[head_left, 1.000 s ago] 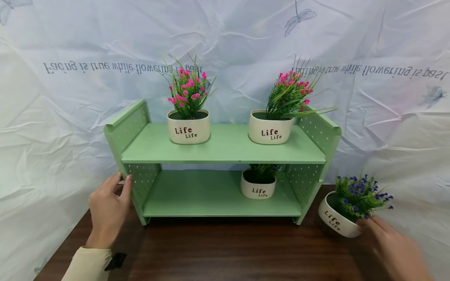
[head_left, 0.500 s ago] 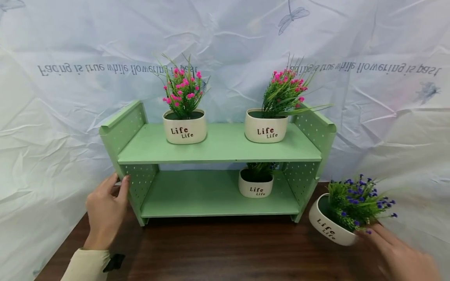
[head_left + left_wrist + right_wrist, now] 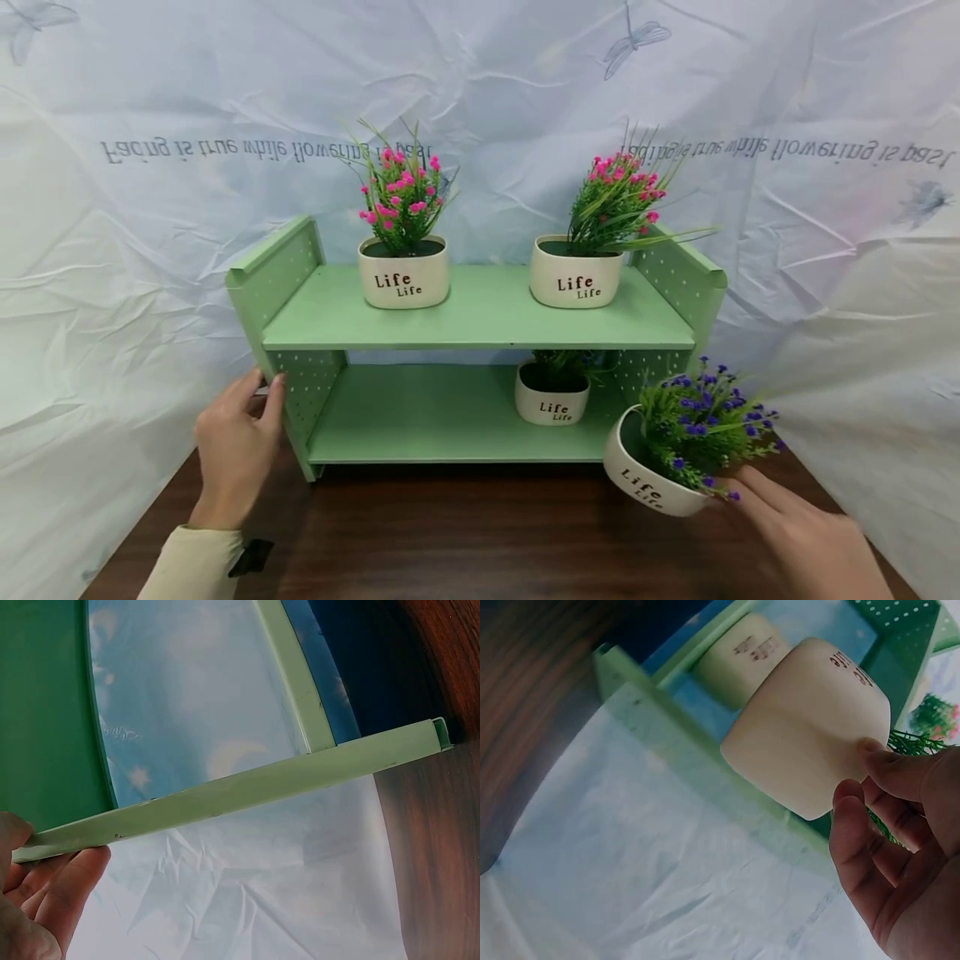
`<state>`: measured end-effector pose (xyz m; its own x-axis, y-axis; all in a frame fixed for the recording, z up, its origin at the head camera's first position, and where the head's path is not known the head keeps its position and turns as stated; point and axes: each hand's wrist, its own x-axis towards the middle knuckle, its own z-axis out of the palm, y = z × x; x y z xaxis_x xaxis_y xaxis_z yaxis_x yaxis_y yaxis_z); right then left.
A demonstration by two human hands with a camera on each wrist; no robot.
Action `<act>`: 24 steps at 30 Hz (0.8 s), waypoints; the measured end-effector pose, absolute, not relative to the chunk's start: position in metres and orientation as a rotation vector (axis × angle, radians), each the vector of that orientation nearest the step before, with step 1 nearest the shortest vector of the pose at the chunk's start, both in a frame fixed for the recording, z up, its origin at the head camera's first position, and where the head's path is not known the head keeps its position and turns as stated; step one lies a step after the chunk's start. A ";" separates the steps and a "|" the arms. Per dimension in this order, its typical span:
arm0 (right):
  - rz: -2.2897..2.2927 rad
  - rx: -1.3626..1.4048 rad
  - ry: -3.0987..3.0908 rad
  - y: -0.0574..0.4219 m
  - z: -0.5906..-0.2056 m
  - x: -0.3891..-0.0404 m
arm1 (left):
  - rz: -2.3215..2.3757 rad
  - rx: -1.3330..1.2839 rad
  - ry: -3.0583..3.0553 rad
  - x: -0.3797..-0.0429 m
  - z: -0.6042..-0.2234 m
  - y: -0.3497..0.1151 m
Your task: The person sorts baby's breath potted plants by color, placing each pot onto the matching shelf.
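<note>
My right hand (image 3: 795, 525) pinches the rim of a white oval flower pot (image 3: 651, 479) with artificial blue-purple flowers (image 3: 705, 408). The pot tilts to the left, in front of the right end of a green two-tier metal shelf (image 3: 480, 321). In the right wrist view, thumb and fingers (image 3: 851, 825) grip the pot's edge. My left hand (image 3: 236, 450) holds the shelf's left side post between thumb and fingers; the left wrist view shows this post (image 3: 225, 791) as a long green bar. Another white pot (image 3: 551, 406) with a plant stands on the lower tier, right of centre.
Two white pots with pink flowers stand on the upper tier, a left pot (image 3: 405, 279) and a right pot (image 3: 576, 279). Perforated side panels (image 3: 273, 279) bound the shelf. It stands on a dark wooden table (image 3: 450, 533) before a pale printed cloth (image 3: 480, 83).
My right hand has carried the blue-flowered pot leftward, from beside the shelf to in front of its right end. My left hand keeps its hold on the shelf post.
</note>
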<state>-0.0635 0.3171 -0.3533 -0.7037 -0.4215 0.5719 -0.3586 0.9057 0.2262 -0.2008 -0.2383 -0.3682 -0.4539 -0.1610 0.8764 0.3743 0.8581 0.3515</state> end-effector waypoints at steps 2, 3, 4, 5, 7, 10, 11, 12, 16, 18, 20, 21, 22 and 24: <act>-0.078 0.627 -2.319 0.307 -0.350 -0.069 | -0.620 -0.157 -1.950 -0.201 -0.368 -0.238; -0.054 0.651 -2.284 0.302 -0.348 -0.072 | -0.622 -0.157 -1.950 -0.201 -0.368 -0.237; -0.031 0.677 -2.245 0.297 -0.346 -0.075 | -0.622 -0.156 -1.950 -0.201 -0.368 -0.237; -0.009 0.694 -2.227 0.291 -0.344 -0.078 | -0.624 -0.155 -1.951 -0.201 -0.368 -0.237; 0.018 0.728 -2.190 0.281 -0.340 -0.084 | -0.625 -0.152 -1.955 -0.201 -0.368 -0.236; 0.052 0.767 -2.154 0.265 -0.336 -0.094 | -0.625 -0.155 -1.962 -0.201 -0.368 -0.236; 0.059 0.777 -2.151 0.260 -0.335 -0.097 | -0.626 -0.158 -1.962 -0.201 -0.368 -0.236; 0.074 0.792 -2.148 0.255 -0.334 -0.100 | -0.625 -0.162 -1.961 -0.200 -0.368 -0.237; 0.114 0.837 -2.164 0.237 -0.331 -0.111 | -0.622 -0.177 -1.939 -0.200 -0.369 -0.238; 0.134 0.854 -2.176 0.229 -0.331 -0.116 | -0.623 -0.184 -1.930 -0.200 -0.369 -0.238; 0.153 0.864 -2.193 0.222 -0.331 -0.120 | -0.621 -0.189 -1.925 -0.200 -0.369 -0.238; 0.165 0.870 -2.199 0.219 -0.332 -0.122 | -0.619 -0.190 -1.923 -0.200 -0.369 -0.238; 0.178 0.879 -2.199 0.216 -0.332 -0.124 | -0.618 -0.189 -1.923 -0.200 -0.369 -0.238; 0.192 0.888 -2.202 0.209 -0.333 -0.128 | -0.615 -0.189 -1.923 -0.199 -0.368 -0.237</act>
